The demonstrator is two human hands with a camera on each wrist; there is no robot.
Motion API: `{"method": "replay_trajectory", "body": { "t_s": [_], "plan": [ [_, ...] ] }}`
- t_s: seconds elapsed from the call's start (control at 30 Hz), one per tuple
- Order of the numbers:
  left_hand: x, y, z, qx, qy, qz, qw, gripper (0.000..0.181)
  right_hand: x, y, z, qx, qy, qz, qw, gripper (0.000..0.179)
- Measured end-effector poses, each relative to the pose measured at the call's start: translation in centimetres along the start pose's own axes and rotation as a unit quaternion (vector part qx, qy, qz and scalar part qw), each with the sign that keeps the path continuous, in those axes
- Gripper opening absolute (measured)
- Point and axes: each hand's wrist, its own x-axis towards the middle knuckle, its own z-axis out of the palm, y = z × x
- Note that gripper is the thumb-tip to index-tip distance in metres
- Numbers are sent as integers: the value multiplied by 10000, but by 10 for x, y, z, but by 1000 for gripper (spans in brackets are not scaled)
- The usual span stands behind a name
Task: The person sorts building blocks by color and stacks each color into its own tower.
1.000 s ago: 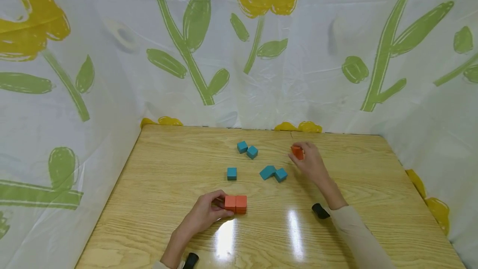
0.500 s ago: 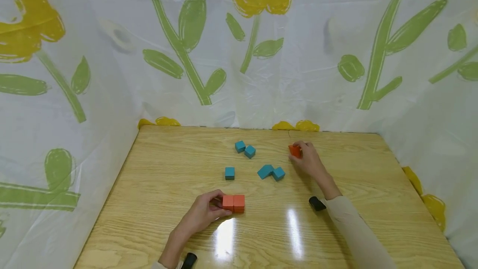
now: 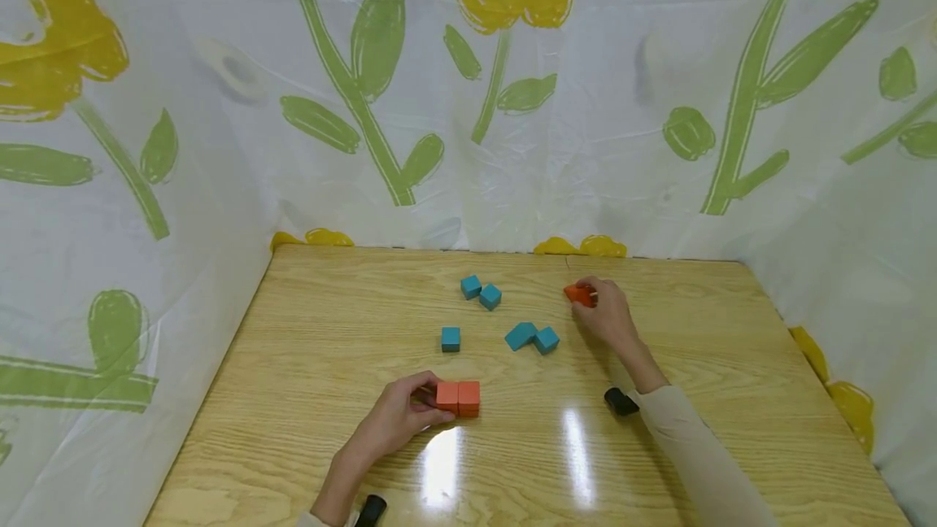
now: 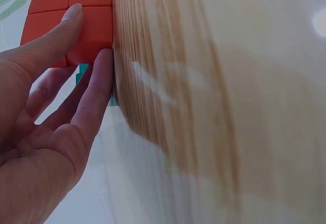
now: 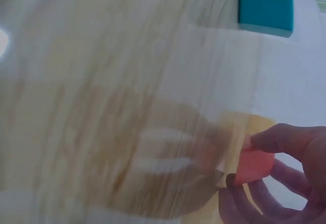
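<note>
In the head view my left hand (image 3: 398, 417) pinches a small stack of red cubes (image 3: 468, 398) near the middle of the table. The left wrist view shows these red cubes (image 4: 94, 33) two wide and two high; the thumb lies across one face and the fingers reach behind and below. Further back on the right, my right hand (image 3: 609, 317) holds an orange-red block (image 3: 578, 294) with a pointed end between thumb and fingers. The right wrist view has that block (image 5: 253, 165) low against the wood, partly covered by the fingertips.
Beyond the stack stands a single teal cube (image 3: 451, 339). Two more teal cubes (image 3: 490, 296) sit close together further back. A slanted teal block (image 3: 520, 336) meets another teal cube (image 3: 546, 340) to the right. Flower-printed cloth (image 3: 600, 145) surrounds the wooden table (image 3: 329, 315).
The orange-red block has turned in my right fingers, its pointed end now facing left and lower. My left hand stays at the red cubes. The head view has shifted slightly.
</note>
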Motion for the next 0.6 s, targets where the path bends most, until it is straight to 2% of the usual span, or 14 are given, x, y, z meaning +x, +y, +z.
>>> {"method": "replay_trajectory", "body": {
  "t_s": [0.33, 0.6],
  "plan": [
    [-1, -1, 0, -82, 36, -34, 10000, 26, -10, -4, -2, 561, 31, -22, 9984, 31],
    [-1, 0, 0, -119, -9, -18, 9999, 26, -23, -19, -4, 952, -123, -87, 9953, 30]
  ]
}}
